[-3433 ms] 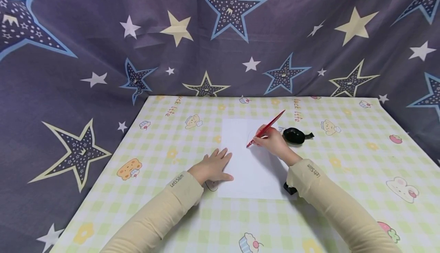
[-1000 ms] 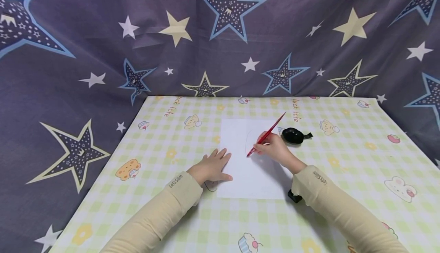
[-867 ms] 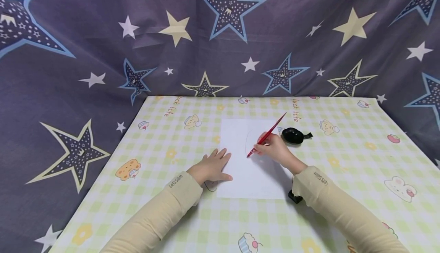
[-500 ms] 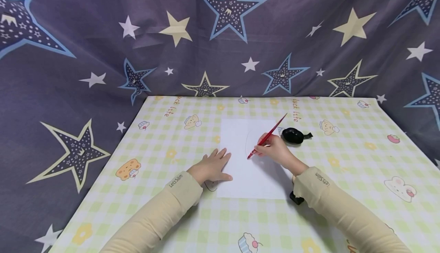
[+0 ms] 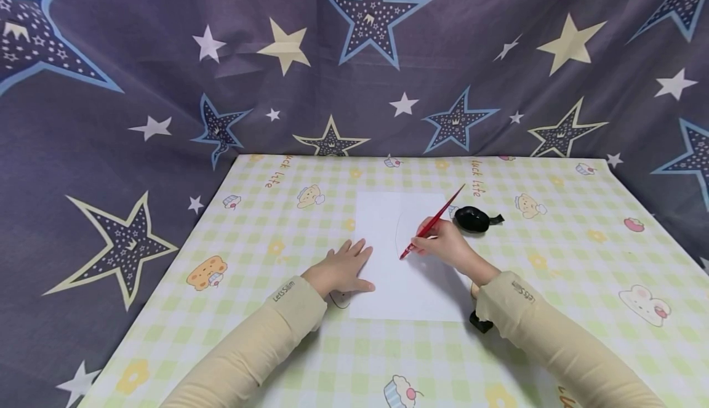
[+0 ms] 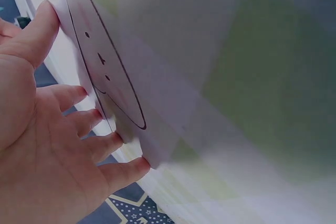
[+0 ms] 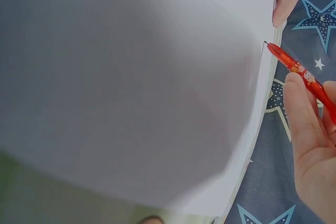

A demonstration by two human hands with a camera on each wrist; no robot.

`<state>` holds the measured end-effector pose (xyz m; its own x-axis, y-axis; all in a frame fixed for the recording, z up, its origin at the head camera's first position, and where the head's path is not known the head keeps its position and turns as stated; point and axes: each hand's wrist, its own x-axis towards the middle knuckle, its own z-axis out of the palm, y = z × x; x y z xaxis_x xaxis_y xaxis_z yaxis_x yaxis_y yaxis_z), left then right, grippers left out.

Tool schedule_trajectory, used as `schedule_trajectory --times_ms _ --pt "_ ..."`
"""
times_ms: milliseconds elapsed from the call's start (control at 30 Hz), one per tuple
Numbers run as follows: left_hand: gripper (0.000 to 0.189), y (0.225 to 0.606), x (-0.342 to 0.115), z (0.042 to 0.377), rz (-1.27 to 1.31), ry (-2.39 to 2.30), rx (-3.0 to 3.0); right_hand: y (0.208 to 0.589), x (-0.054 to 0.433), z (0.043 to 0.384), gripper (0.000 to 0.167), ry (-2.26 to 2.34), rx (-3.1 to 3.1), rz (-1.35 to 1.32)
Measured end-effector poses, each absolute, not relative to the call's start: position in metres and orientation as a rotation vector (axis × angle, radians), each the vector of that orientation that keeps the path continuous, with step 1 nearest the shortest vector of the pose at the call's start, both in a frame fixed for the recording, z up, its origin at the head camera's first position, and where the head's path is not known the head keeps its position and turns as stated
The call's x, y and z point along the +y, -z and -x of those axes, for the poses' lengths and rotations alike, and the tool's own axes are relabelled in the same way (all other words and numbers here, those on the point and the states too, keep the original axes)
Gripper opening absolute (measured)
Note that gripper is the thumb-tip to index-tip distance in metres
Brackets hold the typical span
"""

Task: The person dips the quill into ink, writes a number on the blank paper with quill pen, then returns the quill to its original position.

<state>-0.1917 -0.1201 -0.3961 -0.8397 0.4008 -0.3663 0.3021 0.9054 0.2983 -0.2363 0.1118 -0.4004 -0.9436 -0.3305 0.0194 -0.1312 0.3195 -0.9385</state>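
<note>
A white sheet of paper (image 5: 382, 297) lies on the table, with a thin curved line (image 5: 396, 229) drawn on its upper middle. My right hand (image 5: 443, 245) pinches a red pen (image 5: 434, 218) that slants up and away to the right. In the right wrist view the fine dark tip of the pen (image 7: 291, 64) is right at the end of a short line on the paper. My left hand (image 5: 340, 269) rests with spread fingers on the left edge of the sheet; in the left wrist view those fingers (image 6: 123, 174) are nearly straight.
Beyond my right hand lies a glossy black oval object (image 5: 472, 219) with a short tail. A small black block (image 5: 480, 322) sits by the lower right corner of the paper, near my right sleeve. A checked cartoon-print cloth (image 5: 249, 334) covers the table; a starry curtain (image 5: 354, 100) hangs behind.
The pen and my right hand have moved down the paper and lately slightly right. The curved line has grown longer behind the tip. My left hand stays put.
</note>
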Motion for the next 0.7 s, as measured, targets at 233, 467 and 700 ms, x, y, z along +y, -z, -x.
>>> schedule_trajectory --times_ms 233,467,700 --pt "0.081 0.3969 -0.1201 0.1921 -0.514 -0.315 2.644 0.3988 0.1132 0.2327 0.009 1.692 2.38 0.435" --pt "0.081 0.3966 -0.1197 0.1923 -0.518 -0.312 2.643 0.3983 0.1148 0.2299 0.01 1.695 2.375 0.433" --pt "0.081 0.3957 -0.1195 0.1918 -0.516 -0.314 2.642 0.3997 0.1176 0.2282 0.008 1.683 2.38 0.441"
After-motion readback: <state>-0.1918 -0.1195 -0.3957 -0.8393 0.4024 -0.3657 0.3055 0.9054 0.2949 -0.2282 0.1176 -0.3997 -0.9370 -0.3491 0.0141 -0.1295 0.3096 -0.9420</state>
